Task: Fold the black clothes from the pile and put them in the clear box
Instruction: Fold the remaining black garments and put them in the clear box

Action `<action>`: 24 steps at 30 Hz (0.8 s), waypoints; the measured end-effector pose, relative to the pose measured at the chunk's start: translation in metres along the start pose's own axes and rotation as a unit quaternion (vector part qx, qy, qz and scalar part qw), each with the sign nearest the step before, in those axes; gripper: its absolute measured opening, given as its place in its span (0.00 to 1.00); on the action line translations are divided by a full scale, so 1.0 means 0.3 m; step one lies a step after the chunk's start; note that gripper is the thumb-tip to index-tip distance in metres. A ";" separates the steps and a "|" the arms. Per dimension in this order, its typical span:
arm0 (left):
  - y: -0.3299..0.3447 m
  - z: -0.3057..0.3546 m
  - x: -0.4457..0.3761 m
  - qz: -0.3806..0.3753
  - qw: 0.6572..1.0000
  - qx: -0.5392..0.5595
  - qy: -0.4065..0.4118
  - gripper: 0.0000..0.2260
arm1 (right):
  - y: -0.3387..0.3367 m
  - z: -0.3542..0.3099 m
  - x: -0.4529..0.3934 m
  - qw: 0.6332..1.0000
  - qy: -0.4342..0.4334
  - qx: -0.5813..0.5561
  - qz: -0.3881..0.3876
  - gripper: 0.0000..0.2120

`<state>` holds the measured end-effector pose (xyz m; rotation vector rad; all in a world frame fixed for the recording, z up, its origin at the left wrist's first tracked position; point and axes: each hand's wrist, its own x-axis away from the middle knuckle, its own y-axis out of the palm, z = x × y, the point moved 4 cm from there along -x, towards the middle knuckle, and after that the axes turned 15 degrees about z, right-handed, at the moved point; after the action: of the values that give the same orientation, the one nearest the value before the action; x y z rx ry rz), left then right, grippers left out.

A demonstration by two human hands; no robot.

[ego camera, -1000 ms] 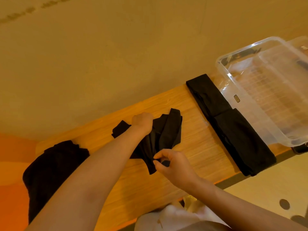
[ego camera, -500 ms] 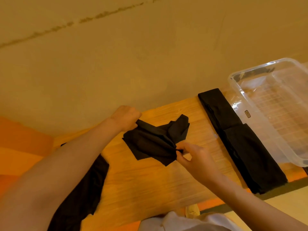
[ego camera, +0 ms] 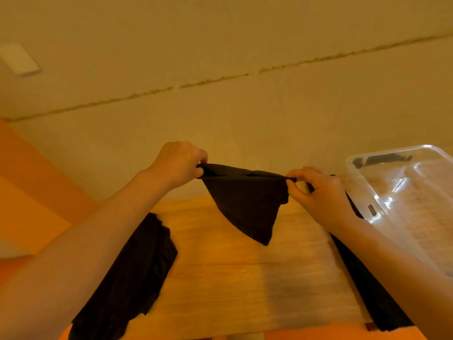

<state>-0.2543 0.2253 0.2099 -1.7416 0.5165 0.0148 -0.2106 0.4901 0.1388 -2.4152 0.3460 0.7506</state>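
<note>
A small black garment [ego camera: 245, 202] hangs in the air above the wooden table [ego camera: 235, 278], stretched between both hands by its top edge. My left hand [ego camera: 177, 163] grips its left corner and my right hand [ego camera: 321, 192] pinches its right corner. The pile of black clothes [ego camera: 132, 278] lies on the table at the left, partly behind my left forearm. The clear box [ego camera: 404, 200] stands at the right with nothing visible in it. A long folded black garment [ego camera: 375, 298] lies beside the box, largely hidden by my right arm.
A beige wall [ego camera: 220, 106] with a cracked seam rises right behind the table. An orange surface [ego camera: 31, 192] lies to the left of the table. The table's near edge runs along the bottom of the view.
Both hands have lifted the small black garment off the table and spread it out in the air between them. The view has tilted up toward the wall.
</note>
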 end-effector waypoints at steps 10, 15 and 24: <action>-0.108 -0.081 0.116 -0.084 0.899 0.310 -0.297 0.08 | -0.085 -0.124 -0.137 0.999 -0.014 0.001 -0.042 0.08; -0.223 -0.078 0.168 -0.091 0.825 0.420 -0.367 0.10 | -0.112 -0.139 -0.188 0.996 0.029 -0.010 -0.083 0.03; -0.304 -0.054 0.229 -0.059 0.839 0.397 -0.367 0.11 | -0.166 -0.184 -0.221 0.983 0.065 -0.090 -0.145 0.06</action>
<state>-0.1653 0.2004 0.2787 -0.8310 -0.1647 0.3257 -0.2205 0.5016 0.2372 -2.6141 -0.0273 0.5146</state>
